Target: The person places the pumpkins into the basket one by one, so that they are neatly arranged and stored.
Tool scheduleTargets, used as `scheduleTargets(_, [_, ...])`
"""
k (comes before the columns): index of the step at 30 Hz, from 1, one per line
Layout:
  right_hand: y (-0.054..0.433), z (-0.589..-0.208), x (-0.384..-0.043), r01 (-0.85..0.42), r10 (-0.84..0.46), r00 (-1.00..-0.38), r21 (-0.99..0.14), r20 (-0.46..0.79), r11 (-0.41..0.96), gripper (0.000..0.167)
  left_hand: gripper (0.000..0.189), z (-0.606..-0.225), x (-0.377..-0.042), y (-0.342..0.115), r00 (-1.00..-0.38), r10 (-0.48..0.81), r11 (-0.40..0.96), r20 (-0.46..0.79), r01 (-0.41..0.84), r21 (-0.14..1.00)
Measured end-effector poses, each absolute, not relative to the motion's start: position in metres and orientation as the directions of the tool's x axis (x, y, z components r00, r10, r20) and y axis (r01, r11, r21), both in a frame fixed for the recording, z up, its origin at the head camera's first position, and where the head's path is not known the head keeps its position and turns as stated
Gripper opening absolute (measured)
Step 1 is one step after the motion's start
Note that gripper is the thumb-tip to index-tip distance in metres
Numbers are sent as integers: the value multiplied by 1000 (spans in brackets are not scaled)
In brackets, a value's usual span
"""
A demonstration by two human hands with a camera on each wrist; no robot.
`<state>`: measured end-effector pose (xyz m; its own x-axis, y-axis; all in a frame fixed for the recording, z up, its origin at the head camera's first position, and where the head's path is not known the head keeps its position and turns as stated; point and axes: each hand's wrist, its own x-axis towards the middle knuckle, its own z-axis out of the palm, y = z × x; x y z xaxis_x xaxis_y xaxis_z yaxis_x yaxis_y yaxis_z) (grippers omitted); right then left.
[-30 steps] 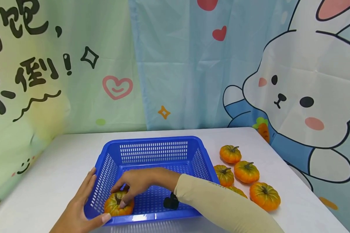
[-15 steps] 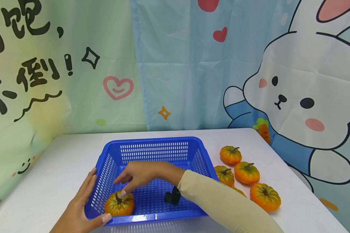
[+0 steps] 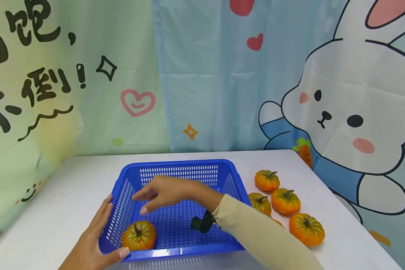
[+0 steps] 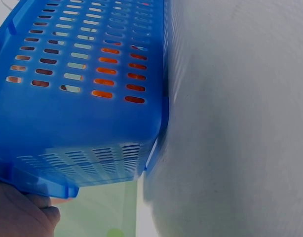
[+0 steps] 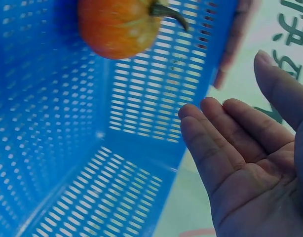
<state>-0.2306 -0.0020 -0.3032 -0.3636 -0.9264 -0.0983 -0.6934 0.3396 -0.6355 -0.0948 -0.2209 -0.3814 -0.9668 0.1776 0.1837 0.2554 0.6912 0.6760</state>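
The right hand hangs above the middle of the blue perforated plastic basket, its grip released: fingers loose and apart, holding nothing, as the right wrist view also shows. The small orange pumpkin with a dark stem lies in the basket's near left corner, below that hand and a little nearer and to its left, stem pointing up; hand and pumpkin are apart. The left hand is the closer of the two to the pumpkin, but it lies outside the basket, pressed flat against the left wall with straight fingers and the thumb along the near rim.

One pumpkin is in the basket. On the white worktop, just right of the basket, four more orange pumpkins show clearly, and the edge of a fifth seems to peek from behind the beige sleeve. There is one basket.
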Motion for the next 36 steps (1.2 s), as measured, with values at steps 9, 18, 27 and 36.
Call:
scheduleTargets(9, [10, -285, -223, -629, -916, -398, -713, -48, 310, 48, 107, -381, -95, -220, -957, 188, 675, 222, 290, 678])
scheduleTargets(18, [23, -282, -222, -634, -919, -394, -733, 31, 247, 47, 107, -382, -94, -219, -949, 197, 660, 244, 313, 683])
scheduleTargets(27, [48, -276, -222, -635, -903, -415, -747, 112, 199, 41, 108, -387, -94, -221, -974, 164, 674, 154, 224, 704])
scheduleTargets(36, [85, -267, -216, -640, -874, -465, -735, 138, 225, 40, 107, -381, -95, -222, -974, 166, 695, 153, 225, 683])
